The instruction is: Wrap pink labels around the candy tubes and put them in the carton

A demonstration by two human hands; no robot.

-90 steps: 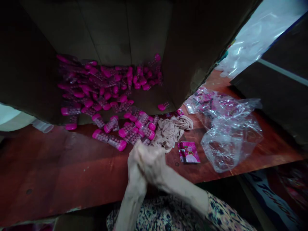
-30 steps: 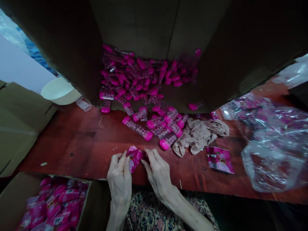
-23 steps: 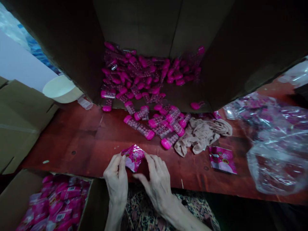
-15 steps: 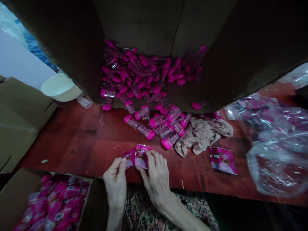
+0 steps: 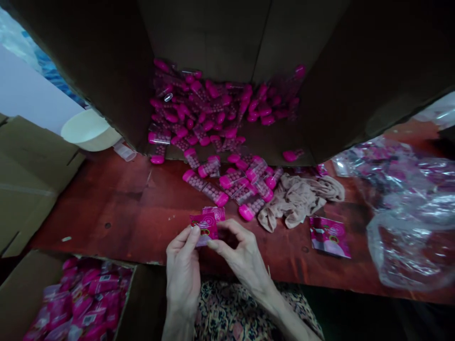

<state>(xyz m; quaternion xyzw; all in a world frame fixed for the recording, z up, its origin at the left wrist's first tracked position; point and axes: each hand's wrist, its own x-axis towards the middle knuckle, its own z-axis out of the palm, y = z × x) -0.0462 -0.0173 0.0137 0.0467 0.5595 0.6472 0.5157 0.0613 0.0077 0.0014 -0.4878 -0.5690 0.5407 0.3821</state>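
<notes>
My left hand [image 5: 185, 267] pinches a small pink printed packet [image 5: 205, 228] between thumb and fingers, just above the table's front edge. Behind it a second pink packet [image 5: 217, 213] shows partly. My right hand [image 5: 245, 255] has its thumb at the lower right corner of the front packet and its curled fingers at the right side. Beyond the hands lie clear tubes with pink caps and small balls inside [image 5: 215, 193]. A crumpled beige cloth [image 5: 298, 196] is to the right of them, and another flat pink packet [image 5: 330, 237] lies farther right.
A large cardboard box [image 5: 234, 42] lies open toward me with many pink-capped tubes inside. At lower left, an open box [image 5: 130, 293] holds filled pink packs. A clear plastic bag [image 5: 408, 246] lies at right; a white bowl [image 5: 90, 135] stands at left on the red table [image 5: 117, 203].
Both hands have shifted slightly right. The front packet now overlaps the other one, where before they were side by side. My right hand's grip has moved to the front packet's right edge.
</notes>
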